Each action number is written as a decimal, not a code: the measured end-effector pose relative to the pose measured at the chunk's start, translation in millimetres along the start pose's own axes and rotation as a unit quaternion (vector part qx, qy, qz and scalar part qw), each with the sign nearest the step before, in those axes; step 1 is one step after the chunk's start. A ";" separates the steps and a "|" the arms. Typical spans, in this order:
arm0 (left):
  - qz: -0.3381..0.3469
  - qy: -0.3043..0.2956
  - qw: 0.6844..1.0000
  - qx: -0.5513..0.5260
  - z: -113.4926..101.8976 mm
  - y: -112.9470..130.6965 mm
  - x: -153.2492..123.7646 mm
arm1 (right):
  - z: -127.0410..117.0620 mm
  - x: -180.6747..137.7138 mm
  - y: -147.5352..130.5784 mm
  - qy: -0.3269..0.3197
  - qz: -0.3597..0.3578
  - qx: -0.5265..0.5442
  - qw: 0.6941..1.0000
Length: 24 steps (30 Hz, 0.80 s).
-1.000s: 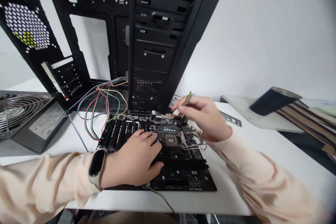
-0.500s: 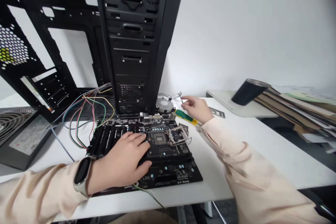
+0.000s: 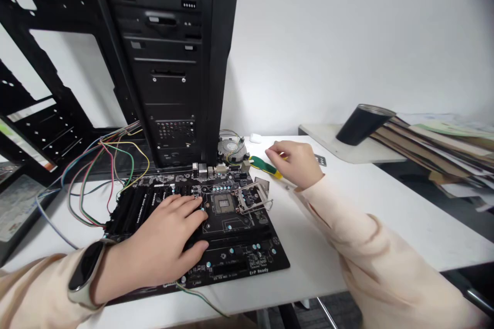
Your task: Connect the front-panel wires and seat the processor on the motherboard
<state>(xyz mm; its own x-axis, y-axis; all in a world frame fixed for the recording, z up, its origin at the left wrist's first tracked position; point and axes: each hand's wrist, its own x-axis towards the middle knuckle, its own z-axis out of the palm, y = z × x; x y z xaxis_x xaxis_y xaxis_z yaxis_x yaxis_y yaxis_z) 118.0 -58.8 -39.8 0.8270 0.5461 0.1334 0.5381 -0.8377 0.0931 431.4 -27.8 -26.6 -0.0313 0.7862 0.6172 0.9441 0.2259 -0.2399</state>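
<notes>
And there's the left hand (image 3: pixel 156 249), fingers spread wide, pressing flat on the black motherboard (image 3: pixel 239 252)! Over to the right hand (image 3: pixel 295 164), the sleeved forearm (image 3: pixel 358 226) angling in from the lower right, fingers curled: is that a pinch on the green-and-yellow screwdriver (image 3: pixel 264 165)? Can't tell from here! Its handle runs up-left from under the palm, just beside the board's upper edge, far nearer the right hand.
</notes>
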 end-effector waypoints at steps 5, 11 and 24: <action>0.013 0.016 1.000 0.012 3.4 -2.5 -1.0 | -3.0 -4.2 -3.4 0.046 -0.008 0.005 0.999; 0.024 0.028 0.999 0.022 6.0 -5.2 -2.1 | -0.7 -9.3 -11.4 0.049 -0.025 0.034 0.998; 0.024 0.027 0.999 0.013 6.2 -5.1 -2.0 | 7.7 -9.8 -9.7 0.002 -0.005 -0.009 1.000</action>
<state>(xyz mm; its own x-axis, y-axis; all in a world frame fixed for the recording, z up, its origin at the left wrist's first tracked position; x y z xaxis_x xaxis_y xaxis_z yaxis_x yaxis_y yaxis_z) 114.6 -55.6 -46.7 0.8420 0.5047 0.1906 0.5031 -0.8621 0.0608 420.1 -33.2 -36.0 -0.0396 0.7815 0.6227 0.9497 0.2233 -0.2198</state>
